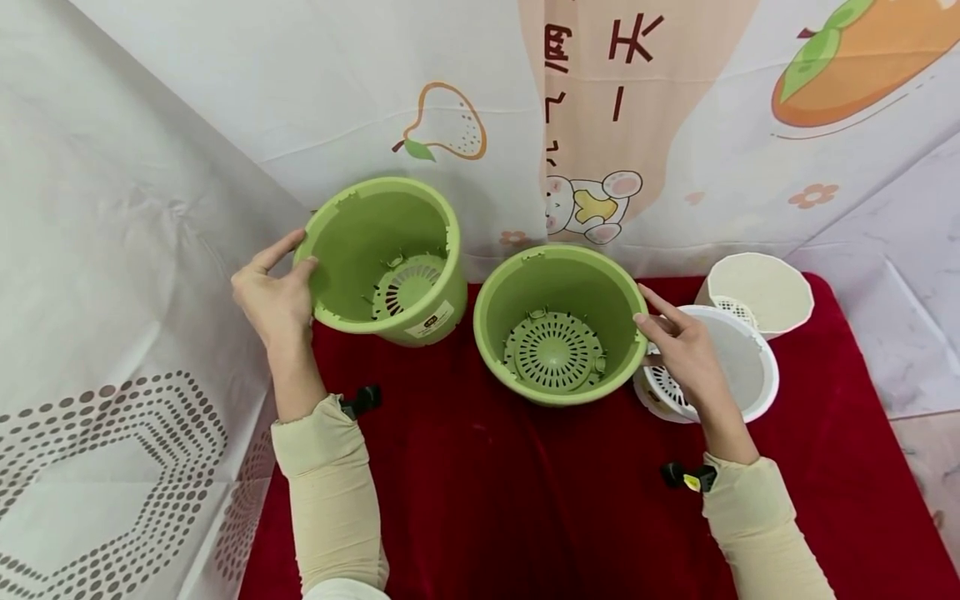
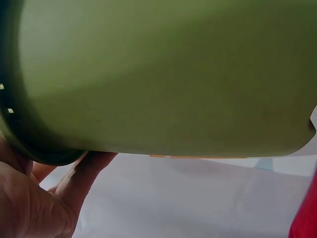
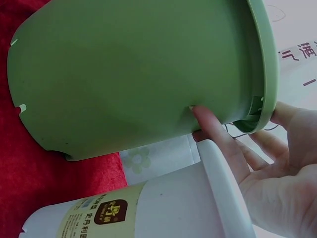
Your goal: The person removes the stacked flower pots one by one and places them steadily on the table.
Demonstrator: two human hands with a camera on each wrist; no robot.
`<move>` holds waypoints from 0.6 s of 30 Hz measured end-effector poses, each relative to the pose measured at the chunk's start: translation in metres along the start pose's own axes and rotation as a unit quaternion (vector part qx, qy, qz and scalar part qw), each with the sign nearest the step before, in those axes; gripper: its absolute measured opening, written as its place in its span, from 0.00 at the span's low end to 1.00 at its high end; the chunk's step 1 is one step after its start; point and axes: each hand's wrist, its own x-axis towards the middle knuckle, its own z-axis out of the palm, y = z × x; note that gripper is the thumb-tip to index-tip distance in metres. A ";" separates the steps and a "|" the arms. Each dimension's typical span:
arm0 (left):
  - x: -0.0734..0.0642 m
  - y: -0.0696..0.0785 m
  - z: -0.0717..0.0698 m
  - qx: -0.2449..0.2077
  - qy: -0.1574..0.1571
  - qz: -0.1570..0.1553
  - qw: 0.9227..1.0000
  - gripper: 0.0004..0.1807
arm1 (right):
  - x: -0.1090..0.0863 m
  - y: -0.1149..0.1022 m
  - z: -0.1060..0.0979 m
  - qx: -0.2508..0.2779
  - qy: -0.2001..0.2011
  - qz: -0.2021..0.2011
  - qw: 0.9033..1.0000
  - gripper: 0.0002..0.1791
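Observation:
On the left is a green plastic flowerpot, its opening tilted and a label on its side. My left hand grips its rim from the left, thumb over the edge; the left wrist view shows the pot's outer wall above the hand. A second green flowerpot with a slotted bottom is in the middle. My right hand holds its right rim, and one finger touches the outer wall below. Close behind that hand is a white flowerpot, partly hidden by it.
A cream faceted pot stands at the back right, overlapped by the white one. All the pots are on a red cloth-covered table. A printed curtain hangs close behind and along the left side.

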 end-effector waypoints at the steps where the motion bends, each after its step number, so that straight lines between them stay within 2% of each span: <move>1: 0.000 -0.002 0.001 -0.002 0.000 0.001 1.000 0.23 | 0.000 0.000 0.000 -0.002 0.001 0.000 1.000 0.32; 10: -0.002 -0.020 0.005 0.016 0.007 -0.010 1.000 0.23 | 0.001 0.000 0.002 -0.004 -0.004 -0.007 1.000 0.31; 14: -0.002 -0.029 0.007 0.028 0.025 -0.012 0.999 0.23 | 0.002 -0.001 0.001 -0.006 -0.008 -0.011 1.000 0.30; 18: -0.003 -0.039 0.014 0.034 0.043 0.002 0.998 0.21 | 0.003 -0.004 -0.002 -0.005 -0.006 -0.016 1.000 0.29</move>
